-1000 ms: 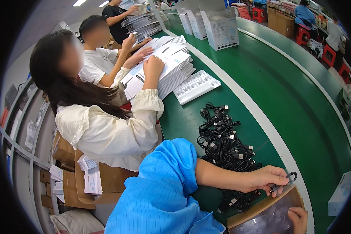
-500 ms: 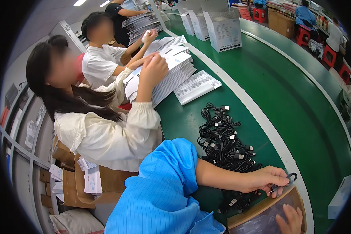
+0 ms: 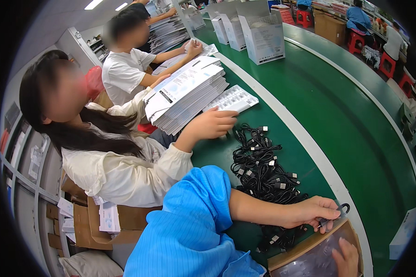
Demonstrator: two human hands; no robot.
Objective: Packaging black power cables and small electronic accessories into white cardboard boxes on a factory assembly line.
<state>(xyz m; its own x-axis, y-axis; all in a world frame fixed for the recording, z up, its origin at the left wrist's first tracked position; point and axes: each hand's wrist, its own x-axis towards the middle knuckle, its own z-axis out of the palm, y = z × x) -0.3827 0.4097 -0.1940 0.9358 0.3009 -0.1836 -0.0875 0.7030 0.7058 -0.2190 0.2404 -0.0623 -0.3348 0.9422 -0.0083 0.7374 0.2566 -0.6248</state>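
Note:
My left hand (image 3: 320, 214) comes in on a blue-sleeved arm, fingers closed on a black cable (image 3: 345, 207) whose bent loop sticks out past the fingertips. It is over the far edge of an open cardboard box (image 3: 282, 261) with clear plastic (image 3: 307, 258) inside, which looks like film or bags. My right hand (image 3: 346, 258) is at the box's right side, fingers apart, partly cut off by the lower edge. Beside and beyond my left forearm lies a heap of coiled black USB cables (image 3: 263, 171) with metal plugs.
A co-worker's hand (image 3: 215, 123) reaches near the cable heap. Stacked flat white boxes (image 3: 185, 92) and a printed label sheet (image 3: 235, 99) lie on the green table (image 3: 305, 161). A pale rail (image 3: 309, 138) runs along it; upright open white boxes (image 3: 263, 39) stand beyond.
The nearest co-worker's hand has come down from above the stacked boxes toward the label sheet and cables. My left hand still grips the cable; my right hand has shifted only slightly.

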